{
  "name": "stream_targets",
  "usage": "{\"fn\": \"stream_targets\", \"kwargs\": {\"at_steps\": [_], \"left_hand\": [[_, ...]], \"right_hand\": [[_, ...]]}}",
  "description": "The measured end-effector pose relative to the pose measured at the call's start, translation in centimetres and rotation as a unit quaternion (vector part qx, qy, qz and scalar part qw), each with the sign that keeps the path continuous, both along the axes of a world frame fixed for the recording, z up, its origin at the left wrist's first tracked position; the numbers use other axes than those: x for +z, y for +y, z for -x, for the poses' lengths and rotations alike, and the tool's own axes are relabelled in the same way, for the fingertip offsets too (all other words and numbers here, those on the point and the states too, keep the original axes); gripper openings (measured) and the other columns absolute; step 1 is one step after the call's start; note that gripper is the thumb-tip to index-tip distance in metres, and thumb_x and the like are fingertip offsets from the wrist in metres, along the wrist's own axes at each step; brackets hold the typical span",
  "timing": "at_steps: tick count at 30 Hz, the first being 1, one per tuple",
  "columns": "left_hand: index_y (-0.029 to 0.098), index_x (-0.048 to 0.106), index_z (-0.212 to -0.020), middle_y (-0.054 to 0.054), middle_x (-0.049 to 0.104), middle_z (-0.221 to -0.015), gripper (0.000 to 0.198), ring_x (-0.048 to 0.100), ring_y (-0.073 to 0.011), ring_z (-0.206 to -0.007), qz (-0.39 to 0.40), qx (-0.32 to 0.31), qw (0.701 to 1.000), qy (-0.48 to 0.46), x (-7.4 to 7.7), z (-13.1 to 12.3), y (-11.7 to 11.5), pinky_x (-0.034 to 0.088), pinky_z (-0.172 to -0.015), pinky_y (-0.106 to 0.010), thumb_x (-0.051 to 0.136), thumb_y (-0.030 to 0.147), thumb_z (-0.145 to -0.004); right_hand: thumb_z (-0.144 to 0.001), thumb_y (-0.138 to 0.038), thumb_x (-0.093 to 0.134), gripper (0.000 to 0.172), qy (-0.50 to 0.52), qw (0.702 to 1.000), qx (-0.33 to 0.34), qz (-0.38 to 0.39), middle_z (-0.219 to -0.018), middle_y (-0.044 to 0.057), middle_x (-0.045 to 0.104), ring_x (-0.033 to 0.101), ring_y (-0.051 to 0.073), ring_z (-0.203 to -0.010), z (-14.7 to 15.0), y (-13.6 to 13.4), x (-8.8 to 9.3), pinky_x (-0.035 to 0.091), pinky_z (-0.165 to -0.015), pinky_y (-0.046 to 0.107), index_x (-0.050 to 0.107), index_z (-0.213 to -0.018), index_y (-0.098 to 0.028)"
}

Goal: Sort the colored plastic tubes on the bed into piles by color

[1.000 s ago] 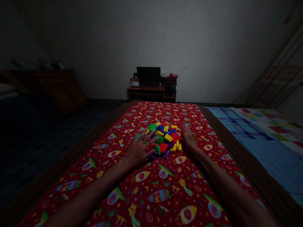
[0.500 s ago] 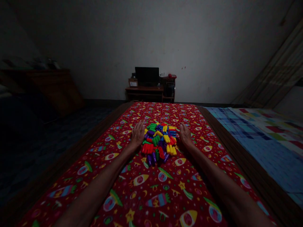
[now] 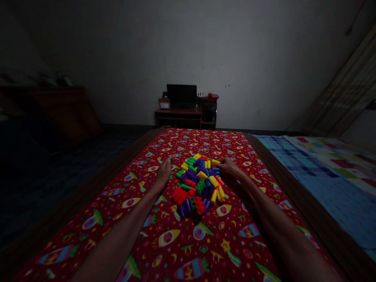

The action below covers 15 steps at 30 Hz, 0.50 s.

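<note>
Red rocket-print cloth bears piled multicoloured plastic tube blocks; my left hand lies loose beside them; my right hand touches a yellow block, grip unclear from here; I'd pinch lightly.

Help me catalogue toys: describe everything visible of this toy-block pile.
The toy-block pile is a low heap of glossy, plastic-looking pieces: red, yellow, green, blue, purple, many shaped like joined tubes, some open-ended, jumbled on a red rocket-print cover. The right hand seems to touch a yellow block at its edge; the left hand is apart.
</note>
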<state>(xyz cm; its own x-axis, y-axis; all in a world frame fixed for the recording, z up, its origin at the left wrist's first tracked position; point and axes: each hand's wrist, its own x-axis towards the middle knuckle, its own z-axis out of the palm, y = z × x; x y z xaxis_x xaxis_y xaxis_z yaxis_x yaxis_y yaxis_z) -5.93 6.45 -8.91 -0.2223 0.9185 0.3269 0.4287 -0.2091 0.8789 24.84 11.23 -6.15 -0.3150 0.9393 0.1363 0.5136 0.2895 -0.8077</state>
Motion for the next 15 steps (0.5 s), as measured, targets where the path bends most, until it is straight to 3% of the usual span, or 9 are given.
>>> {"fn": "stream_targets", "kwargs": {"at_steps": [4, 8, 11, 15], "left_hand": [[0.015, 0.062, -0.12, -0.012, 0.067, -0.121, 0.051, 0.063, -0.0241, -0.111, 0.005, 0.018, 0.998, 0.058, 0.1, 1.3, -0.1, 0.049, -0.098, -0.041, 0.03, 0.042, -0.091], [0.016, 0.068, -0.11, -0.01, 0.07, -0.114, 0.044, 0.064, -0.0267, -0.106, 0.019, 0.067, 0.982, 0.175, 1.1, 2.4, -0.5, 0.049, -0.096, -0.042, 0.04, 0.036, -0.083], [0.015, 0.068, -0.108, -0.01, 0.072, -0.109, 0.045, 0.066, -0.0267, -0.1, 0.033, 0.07, 0.978, 0.191, 1.4, 2.8, -0.7, 0.052, -0.091, -0.04, 0.039, 0.034, -0.08], [0.016, 0.07, -0.099, -0.011, 0.072, -0.108, 0.043, 0.066, -0.0267, -0.1, 0.011, 0.055, 0.973, 0.226, 1.2, 2.8, -0.4, 0.051, -0.093, -0.041, 0.036, 0.031, -0.077]], "right_hand": [[-0.076, -0.046, 0.055, 0.036, 0.017, 0.998, -0.054, -0.024, -0.051, -0.001, 0.055, 0.047, 0.011, -0.049, -1.8, -0.5, -0.6, 0.032, -0.045, 0.02, 0.064, -0.062, -0.014], [-0.075, -0.038, 0.056, 0.029, 0.03, 0.98, -0.185, -0.062, -0.064, 0.004, 0.066, 0.057, 0.016, -0.059, -5.2, -0.6, -0.9, 0.036, -0.049, 0.022, 0.07, -0.072, -0.013], [-0.074, -0.031, 0.059, 0.024, 0.007, 0.957, -0.287, -0.043, -0.056, 0.004, 0.063, 0.056, 0.016, -0.053, -7.5, -0.4, -0.7, 0.034, -0.047, 0.023, 0.071, -0.069, -0.012], [-0.075, -0.028, 0.058, 0.022, 0.02, 0.938, -0.345, -0.021, -0.046, 0.002, 0.058, 0.054, 0.016, -0.046, -9.0, 0.3, -0.6, 0.036, -0.046, 0.024, 0.071, -0.068, -0.011]]}}
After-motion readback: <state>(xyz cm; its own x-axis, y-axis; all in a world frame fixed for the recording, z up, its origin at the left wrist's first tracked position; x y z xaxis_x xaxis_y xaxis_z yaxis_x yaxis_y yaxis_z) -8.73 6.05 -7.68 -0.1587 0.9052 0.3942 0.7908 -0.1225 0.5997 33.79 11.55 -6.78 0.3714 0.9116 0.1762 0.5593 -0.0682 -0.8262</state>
